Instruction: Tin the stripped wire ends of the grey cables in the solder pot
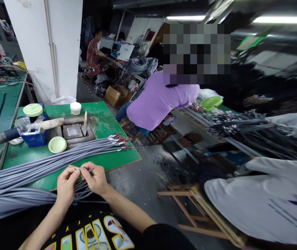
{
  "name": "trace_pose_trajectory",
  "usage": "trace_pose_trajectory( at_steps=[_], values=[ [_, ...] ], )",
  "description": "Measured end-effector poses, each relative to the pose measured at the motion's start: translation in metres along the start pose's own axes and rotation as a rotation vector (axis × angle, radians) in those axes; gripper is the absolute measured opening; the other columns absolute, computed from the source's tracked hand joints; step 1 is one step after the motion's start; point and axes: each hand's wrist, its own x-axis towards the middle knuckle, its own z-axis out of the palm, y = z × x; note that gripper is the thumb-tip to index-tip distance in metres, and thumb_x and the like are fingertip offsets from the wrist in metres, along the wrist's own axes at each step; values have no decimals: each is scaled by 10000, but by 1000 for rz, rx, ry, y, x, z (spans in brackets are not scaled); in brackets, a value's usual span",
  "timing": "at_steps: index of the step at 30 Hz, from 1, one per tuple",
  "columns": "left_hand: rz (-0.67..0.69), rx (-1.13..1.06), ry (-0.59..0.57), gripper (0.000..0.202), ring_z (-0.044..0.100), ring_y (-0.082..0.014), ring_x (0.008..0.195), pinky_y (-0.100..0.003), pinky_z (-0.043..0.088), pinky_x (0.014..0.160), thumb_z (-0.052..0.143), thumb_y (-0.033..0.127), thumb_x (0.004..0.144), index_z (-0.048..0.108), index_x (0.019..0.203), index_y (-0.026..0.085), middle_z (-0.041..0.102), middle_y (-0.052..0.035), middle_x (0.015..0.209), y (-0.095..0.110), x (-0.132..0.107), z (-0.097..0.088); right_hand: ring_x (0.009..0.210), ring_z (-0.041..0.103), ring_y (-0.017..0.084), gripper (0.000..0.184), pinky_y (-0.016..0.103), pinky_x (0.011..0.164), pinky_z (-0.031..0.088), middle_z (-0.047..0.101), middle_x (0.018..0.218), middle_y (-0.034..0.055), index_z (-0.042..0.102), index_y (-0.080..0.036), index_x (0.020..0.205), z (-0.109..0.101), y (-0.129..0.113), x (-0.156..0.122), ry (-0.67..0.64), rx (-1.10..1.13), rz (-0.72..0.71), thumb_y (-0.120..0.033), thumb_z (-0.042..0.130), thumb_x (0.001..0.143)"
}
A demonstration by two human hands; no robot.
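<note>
My left hand (67,180) and my right hand (96,177) meet in front of my chest, at the near edge of the green table. Thin coloured wires (89,168) poke out of my right hand, pinched between its thumb and fingers. The left thumb and forefinger are pressed together right beside them; whatever they hold is too small to make out. Just beyond my hands lies a bundle of grey cables (67,157), with stripped ends showing coloured wires (121,141) toward the right. More grey cables (15,201) run below, close to my lap.
A solder pot (72,131) sits in the green table (100,116), with a hose (51,123) reaching over it. Around it are a pale green bowl (57,144), a white tub (75,108) and a blue box (35,137). A person in purple (161,99) sits beyond; a wooden stool (198,211) stands right.
</note>
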Motion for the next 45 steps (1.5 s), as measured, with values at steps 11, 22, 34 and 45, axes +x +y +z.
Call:
trace_pose_trajectory(
  at_steps=[11,22,34,45],
  values=[
    [106,229,-1,160,578,-143,681,-247,486,657,727,318,713,665,654,183,641,-16,702,-4,-1,-13,672,585,147,168,275,686,494,623,701,26,564,-211,771,-8,-1,0,-59,-105,-32,-282,464,886],
    [183,318,-19,117,589,-138,667,-234,491,628,708,296,727,681,672,196,651,-13,694,4,-10,-8,679,590,140,146,253,669,481,620,724,26,564,-200,780,-13,-7,-8,-25,-100,-82,-256,481,887],
    [184,308,-31,179,572,-135,629,-236,495,605,725,328,705,635,646,185,628,-9,654,4,-12,-13,756,592,163,126,291,707,500,631,782,47,575,-213,802,-9,-12,-14,-6,-124,-84,-256,488,883],
    [183,317,-58,173,551,-135,637,-238,465,618,712,304,707,626,626,177,616,-12,655,12,-2,-20,750,595,159,128,286,693,503,632,767,38,581,-215,784,-3,-18,-4,6,-152,-93,-246,504,881]
  ],
)
